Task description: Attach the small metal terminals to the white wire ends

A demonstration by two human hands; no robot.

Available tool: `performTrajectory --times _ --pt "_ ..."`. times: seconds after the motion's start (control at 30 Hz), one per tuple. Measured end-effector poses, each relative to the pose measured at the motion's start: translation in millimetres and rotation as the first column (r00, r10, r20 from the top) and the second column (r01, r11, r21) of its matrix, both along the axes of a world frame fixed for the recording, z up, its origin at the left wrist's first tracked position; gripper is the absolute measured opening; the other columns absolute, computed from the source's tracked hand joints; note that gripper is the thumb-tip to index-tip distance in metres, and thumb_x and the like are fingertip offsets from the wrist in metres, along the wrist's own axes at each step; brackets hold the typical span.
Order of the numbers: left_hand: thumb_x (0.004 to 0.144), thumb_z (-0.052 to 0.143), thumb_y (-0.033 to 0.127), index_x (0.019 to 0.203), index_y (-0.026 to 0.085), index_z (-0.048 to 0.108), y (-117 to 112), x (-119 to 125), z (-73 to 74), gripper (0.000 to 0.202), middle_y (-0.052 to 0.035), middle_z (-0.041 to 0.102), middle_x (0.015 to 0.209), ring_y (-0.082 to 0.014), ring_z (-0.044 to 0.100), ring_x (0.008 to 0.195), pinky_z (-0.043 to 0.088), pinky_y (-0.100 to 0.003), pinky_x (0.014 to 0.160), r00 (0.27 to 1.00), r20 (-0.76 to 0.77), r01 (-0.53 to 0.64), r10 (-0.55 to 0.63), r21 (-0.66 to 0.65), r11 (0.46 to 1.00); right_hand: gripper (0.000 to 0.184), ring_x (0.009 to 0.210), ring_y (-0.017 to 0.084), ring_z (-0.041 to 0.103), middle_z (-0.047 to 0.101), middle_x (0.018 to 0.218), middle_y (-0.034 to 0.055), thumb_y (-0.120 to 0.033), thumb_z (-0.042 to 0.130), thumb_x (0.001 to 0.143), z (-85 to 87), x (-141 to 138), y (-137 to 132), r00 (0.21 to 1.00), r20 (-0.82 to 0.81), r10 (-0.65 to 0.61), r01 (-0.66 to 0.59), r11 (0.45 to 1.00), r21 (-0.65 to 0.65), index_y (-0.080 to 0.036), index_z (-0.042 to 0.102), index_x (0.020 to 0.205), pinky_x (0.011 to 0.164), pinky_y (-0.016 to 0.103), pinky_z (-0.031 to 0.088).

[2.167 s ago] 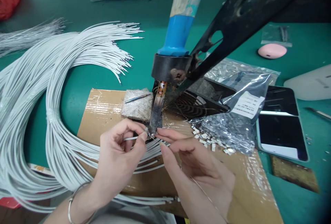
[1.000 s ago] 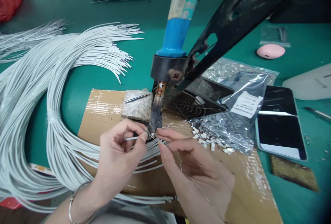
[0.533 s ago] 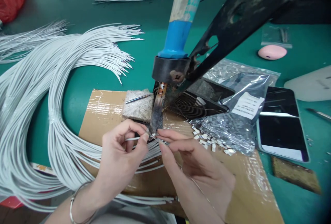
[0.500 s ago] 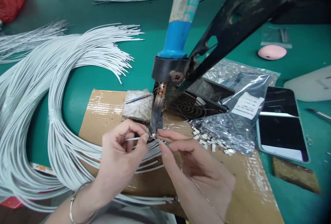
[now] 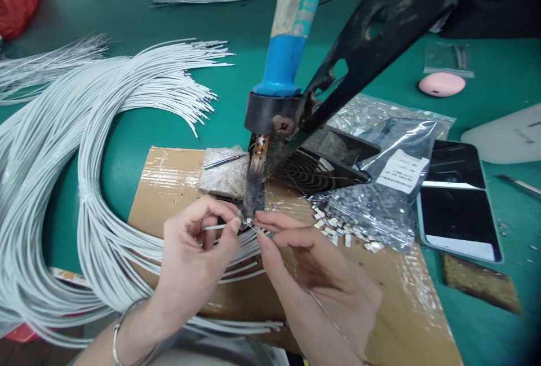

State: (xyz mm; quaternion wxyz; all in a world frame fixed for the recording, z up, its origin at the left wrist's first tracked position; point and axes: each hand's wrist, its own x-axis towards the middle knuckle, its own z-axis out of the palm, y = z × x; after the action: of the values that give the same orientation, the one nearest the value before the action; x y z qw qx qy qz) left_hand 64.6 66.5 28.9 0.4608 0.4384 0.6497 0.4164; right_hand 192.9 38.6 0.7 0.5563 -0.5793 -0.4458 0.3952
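Observation:
My left hand (image 5: 194,256) pinches the end of one white wire (image 5: 213,226) between thumb and forefinger, right under the tip of the soldering iron (image 5: 255,185). The iron has a blue handle (image 5: 291,33) and is clamped in a black stand (image 5: 363,39). My right hand (image 5: 313,264) is closed in a pinch on a tiny part at the wire's end; a thin solder strand runs back along that hand. Both fingertips nearly touch at the iron's tip, over a taped cardboard board (image 5: 177,180).
A big sheaf of white wires (image 5: 63,157) curves across the left. Silver bags of small parts (image 5: 380,197) spill white pieces on the board. A grey sponge pad (image 5: 224,171), a small black fan (image 5: 321,166), two phones (image 5: 459,202) and a pink object (image 5: 442,84) lie on the green table.
Hardly anything has moved: both hands keep their pinch at the iron's tip, and the view has only shifted a little.

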Motion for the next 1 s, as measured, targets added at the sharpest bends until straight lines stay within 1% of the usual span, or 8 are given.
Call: performTrajectory --times 0.13,0.23,0.43,0.57,0.7,0.83,0.93,1.0 --pt "0.074 0.072 0.015 0.067 0.016 0.065 1 0 0.4 0.010 -0.0014 0.069 0.076 -0.0056 0.035 0.048 0.026 -0.018 0.043 1.000 -0.002 0.000 0.000 0.002 1.000 0.015 0.092 0.017 0.077 0.082 0.101 0.0003 -0.014 0.075 0.087 -2.3 0 0 1.000 0.005 0.004 -0.004 1.000 0.020 -0.024 0.068 0.077 0.085 0.028 0.058" --pt "0.074 0.073 0.014 0.067 0.016 0.065 -1 0 -2.2 0.010 -0.0010 0.069 0.077 -0.0053 0.034 0.048 0.026 -0.018 0.044 1.000 0.000 -0.003 0.003 0.007 1.000 0.016 0.091 0.014 0.077 0.081 0.101 -0.0018 -0.014 0.075 0.086 -3.1 1 -1 1.000 0.003 0.012 -0.012 0.999 0.030 -0.025 0.069 0.078 0.085 0.025 0.057" --pt "0.078 0.071 0.012 0.071 0.018 0.068 -6 -1 -8.4 0.010 -0.0005 0.071 0.081 -0.0062 0.038 0.050 0.028 -0.019 0.046 1.000 0.000 -0.009 0.009 0.036 0.999 0.016 0.088 0.016 0.077 0.081 0.100 -0.0016 -0.016 0.075 0.087 -2.1 0 -1 1.000 0.017 0.005 -0.005 1.000 0.018 -0.026 0.069 0.078 0.082 0.027 0.058" --pt "0.075 0.071 0.011 0.070 0.018 0.067 -5 -1 -5.2 0.010 -0.0005 0.071 0.081 -0.0066 0.039 0.050 0.028 -0.020 0.045 1.000 0.000 -0.008 0.008 0.027 1.000 0.015 0.088 0.015 0.077 0.081 0.100 -0.0019 -0.016 0.075 0.087 -1.5 0 -1 1.000 0.010 0.000 -0.001 0.999 0.041 -0.026 0.069 0.078 0.081 0.026 0.058" --pt "0.073 0.072 0.011 0.068 0.018 0.066 -3 -1 -3.5 0.011 0.0001 0.070 0.078 -0.0062 0.038 0.050 0.029 -0.019 0.045 1.000 -0.002 0.005 -0.004 0.013 1.000 0.016 0.086 0.016 0.077 0.081 0.099 -0.0020 -0.015 0.076 0.087 -2.5 0 0 1.000 0.020 0.000 0.000 1.000 0.026 -0.026 0.069 0.078 0.082 0.027 0.058" --pt "0.077 0.071 0.010 0.071 0.018 0.067 -5 -1 -9.0 0.011 0.0012 0.068 0.079 -0.0058 0.036 0.050 0.026 -0.018 0.045 1.000 0.008 0.001 -0.002 0.037 0.999 0.016 0.089 0.014 0.077 0.082 0.100 -0.0024 -0.013 0.075 0.087 -4.2 1 -1 1.000 0.017 0.018 -0.019 0.999 0.046 -0.025 0.070 0.078 0.083 0.024 0.057" --pt "0.080 0.070 0.011 0.072 0.019 0.067 -7 -2 -12.7 0.011 0.0014 0.069 0.081 -0.0057 0.035 0.050 0.026 -0.019 0.046 1.000 0.009 0.007 -0.007 0.049 0.999 0.016 0.091 0.015 0.077 0.082 0.100 -0.0011 -0.014 0.075 0.087 -4.4 1 -2 1.000 0.016 0.016 -0.016 1.000 0.024 -0.025 0.070 0.077 0.084 0.026 0.057" --pt "0.082 0.069 0.012 0.073 0.019 0.067 -8 -3 -13.4 0.012 0.0006 0.070 0.083 -0.0063 0.039 0.052 0.027 -0.019 0.046 1.000 0.001 0.018 -0.018 0.051 0.999 0.015 0.092 0.017 0.077 0.082 0.100 0.0003 -0.015 0.075 0.087 -4.4 1 -2 1.000 0.012 0.017 -0.017 1.000 0.003 -0.025 0.070 0.077 0.085 0.028 0.058"
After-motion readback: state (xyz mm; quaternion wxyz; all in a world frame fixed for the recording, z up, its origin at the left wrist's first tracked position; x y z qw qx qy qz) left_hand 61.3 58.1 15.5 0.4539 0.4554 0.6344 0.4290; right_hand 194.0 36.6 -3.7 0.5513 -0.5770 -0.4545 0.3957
